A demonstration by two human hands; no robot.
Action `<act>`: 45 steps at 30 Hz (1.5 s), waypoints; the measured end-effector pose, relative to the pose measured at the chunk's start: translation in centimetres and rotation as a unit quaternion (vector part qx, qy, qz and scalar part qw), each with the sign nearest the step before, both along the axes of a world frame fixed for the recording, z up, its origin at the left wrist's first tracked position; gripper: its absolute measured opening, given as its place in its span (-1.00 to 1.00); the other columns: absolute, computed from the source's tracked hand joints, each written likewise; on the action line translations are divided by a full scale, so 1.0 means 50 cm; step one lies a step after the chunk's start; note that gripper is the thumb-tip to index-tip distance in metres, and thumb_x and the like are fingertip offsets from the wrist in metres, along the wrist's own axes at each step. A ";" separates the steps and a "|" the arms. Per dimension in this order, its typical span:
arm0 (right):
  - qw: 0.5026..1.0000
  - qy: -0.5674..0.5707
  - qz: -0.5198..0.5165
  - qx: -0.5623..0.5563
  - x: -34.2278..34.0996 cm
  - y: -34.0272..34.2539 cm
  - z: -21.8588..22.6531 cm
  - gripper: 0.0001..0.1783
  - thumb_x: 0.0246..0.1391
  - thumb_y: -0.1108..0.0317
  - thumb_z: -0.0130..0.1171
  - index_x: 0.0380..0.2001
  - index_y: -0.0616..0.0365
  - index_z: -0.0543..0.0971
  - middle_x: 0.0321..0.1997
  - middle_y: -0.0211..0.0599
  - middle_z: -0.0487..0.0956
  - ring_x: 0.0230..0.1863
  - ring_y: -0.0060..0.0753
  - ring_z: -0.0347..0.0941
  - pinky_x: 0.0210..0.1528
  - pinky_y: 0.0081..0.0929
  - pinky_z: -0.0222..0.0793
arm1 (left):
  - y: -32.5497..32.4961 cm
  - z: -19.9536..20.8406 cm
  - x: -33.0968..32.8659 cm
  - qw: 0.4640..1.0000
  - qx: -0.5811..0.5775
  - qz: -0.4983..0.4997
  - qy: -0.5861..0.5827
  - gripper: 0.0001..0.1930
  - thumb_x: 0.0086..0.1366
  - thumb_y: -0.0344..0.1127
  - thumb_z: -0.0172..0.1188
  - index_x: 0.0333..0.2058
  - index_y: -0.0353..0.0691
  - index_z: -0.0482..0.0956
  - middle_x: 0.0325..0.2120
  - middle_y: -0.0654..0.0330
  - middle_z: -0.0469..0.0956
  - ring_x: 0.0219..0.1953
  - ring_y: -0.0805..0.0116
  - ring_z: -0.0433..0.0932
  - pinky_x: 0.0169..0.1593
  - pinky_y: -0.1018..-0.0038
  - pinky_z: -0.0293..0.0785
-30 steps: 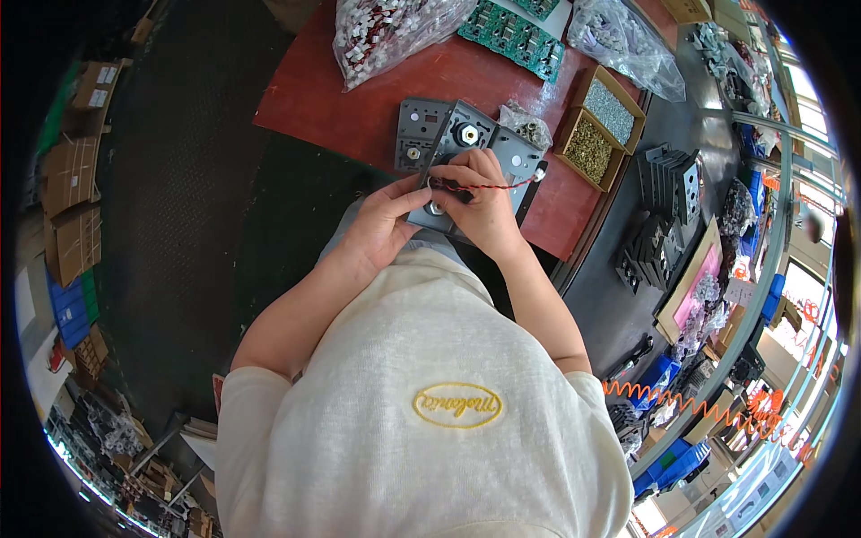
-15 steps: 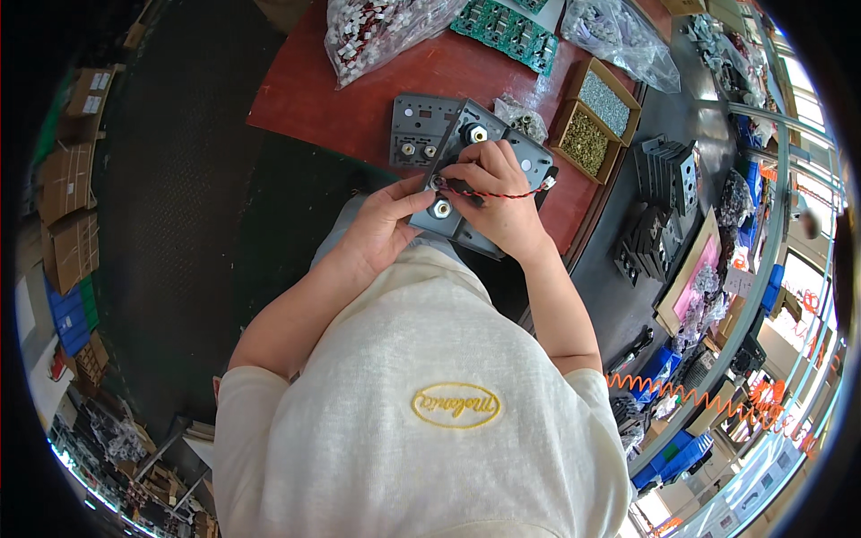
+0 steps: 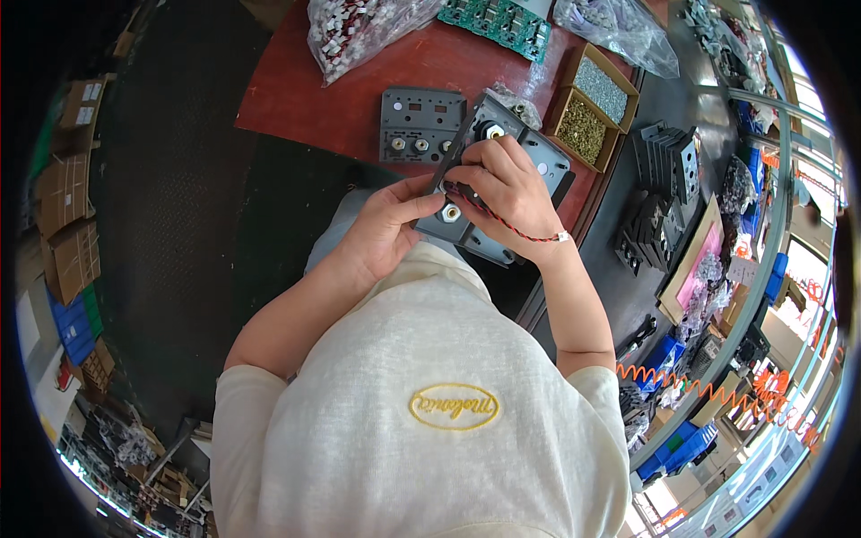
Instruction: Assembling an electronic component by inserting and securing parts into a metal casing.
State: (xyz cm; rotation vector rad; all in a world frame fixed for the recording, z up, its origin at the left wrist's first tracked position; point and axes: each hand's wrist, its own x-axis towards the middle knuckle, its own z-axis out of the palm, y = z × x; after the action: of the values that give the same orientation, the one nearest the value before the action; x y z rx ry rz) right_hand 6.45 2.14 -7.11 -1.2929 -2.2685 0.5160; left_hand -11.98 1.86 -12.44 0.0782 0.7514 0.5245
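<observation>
A dark grey panel [image 3: 480, 231] with white round fittings [image 3: 451, 213] is tilted in front of my body. My left hand [image 3: 391, 221] grips its left edge, thumb on top near the lower fitting. Over the panel's middle, my right hand [image 3: 508, 186] pinches the end of a twisted red-and-black cable [image 3: 511, 228] against the panel. The cable's white connector [image 3: 562, 237] lies by my right wrist. What sits under the right fingertips is hidden. A second grey panel [image 3: 421, 111] with similar fittings lies on the red table just beyond.
On the red table [image 3: 296, 103] are a bag of white connectors [image 3: 350, 40], green circuit boards [image 3: 498, 27], and a cardboard box [image 3: 554, 134] with brass-coloured and silver small parts. Stacked dark panels [image 3: 668, 166] stand on the dark bench at right.
The held panel has shifted slightly right and turned a little. The cable's connector end has swung down toward my right wrist. Both hands keep their hold.
</observation>
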 end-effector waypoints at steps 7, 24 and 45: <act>0.997 0.027 -0.074 -0.009 0.033 -0.032 -0.003 -0.59 -0.44 0.52 0.36 -0.35 0.12 0.56 -0.28 -0.34 0.42 -0.24 -0.23 0.31 -0.22 -0.38 0.29 | 0.000 0.015 0.028 1.000 0.005 -0.013 -0.019 -0.65 0.14 -0.48 0.17 -0.06 -0.31 0.43 -0.20 0.21 0.51 -0.14 0.45 0.47 -0.03 0.47 0.38; 0.985 0.009 -0.172 -0.003 0.175 -0.159 0.009 -0.63 -0.40 0.48 0.33 -0.36 0.17 0.53 -0.26 -0.32 0.40 -0.22 -0.24 0.32 -0.19 -0.35 0.29 | -0.045 0.013 0.193 0.990 -0.011 -0.135 -0.031 -0.65 0.17 -0.48 0.14 -0.03 -0.34 0.39 -0.16 0.18 0.48 -0.12 0.40 0.49 0.00 0.43 0.42; 0.944 0.009 -0.328 -0.004 0.268 -0.320 -0.014 -0.69 -0.39 0.44 0.34 -0.42 0.12 0.54 -0.31 -0.36 0.41 -0.23 -0.26 0.32 -0.21 -0.37 0.25 | -0.122 0.004 0.334 0.963 -0.035 -0.265 -0.024 -0.66 0.19 -0.46 0.13 -0.03 -0.29 0.40 -0.15 0.20 0.48 -0.08 0.40 0.46 0.06 0.37 0.39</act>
State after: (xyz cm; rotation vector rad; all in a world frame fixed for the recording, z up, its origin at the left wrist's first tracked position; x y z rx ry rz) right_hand 19.87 -13.84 -7.84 -1.9097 -1.6626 0.2861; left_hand 4.72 -4.23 -12.22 0.1940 0.6672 -0.0110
